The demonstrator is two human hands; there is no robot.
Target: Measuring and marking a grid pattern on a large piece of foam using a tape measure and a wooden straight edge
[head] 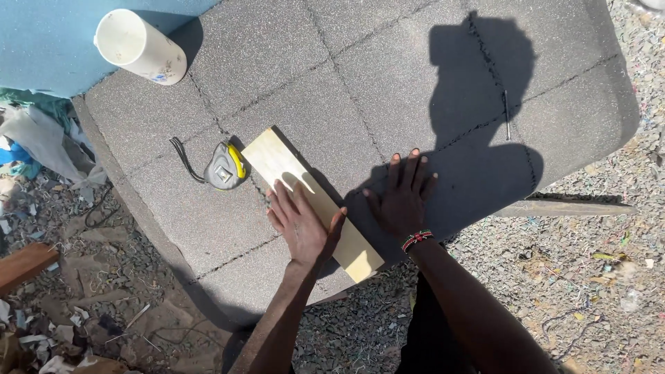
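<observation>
Left hand [299, 225] flat on pale wooden board [309, 201], right hand [402, 201] beside — tape measure [225, 166] near

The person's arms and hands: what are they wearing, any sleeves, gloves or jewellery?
Both forearms are bare, with no sleeves in view and no gloves. The left hand wears nothing that shows. The right hand has a beaded wristband at the wrist, in red, black and pale beads. No rings or watch can be seen.

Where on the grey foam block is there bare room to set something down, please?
The widest bare patch on the foam block lies along the far side, between the white tube and the long nail. Another lies near the left edge, below the tape measure. It is crowded in the near middle: the left hand presses the wooden plank, with the right hand flat beside it.
</observation>
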